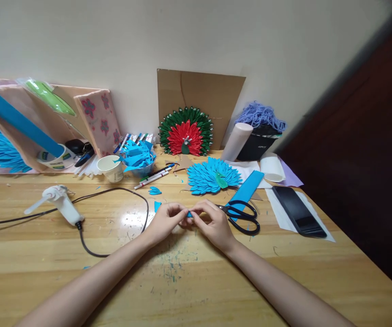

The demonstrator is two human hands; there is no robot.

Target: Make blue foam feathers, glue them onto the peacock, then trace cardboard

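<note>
One small blue piece (189,214), partly hidden, being pinched between left hand (169,220) and right hand (213,222), both grips clamping it; black-handled scissors (242,215) lying nearby.

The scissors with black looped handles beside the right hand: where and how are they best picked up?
Probably by the handle loops of the black-handled scissors, coming from the person's right: the loops spread out that way, while the blade end points left and is partly hidden by the right hand.
</note>
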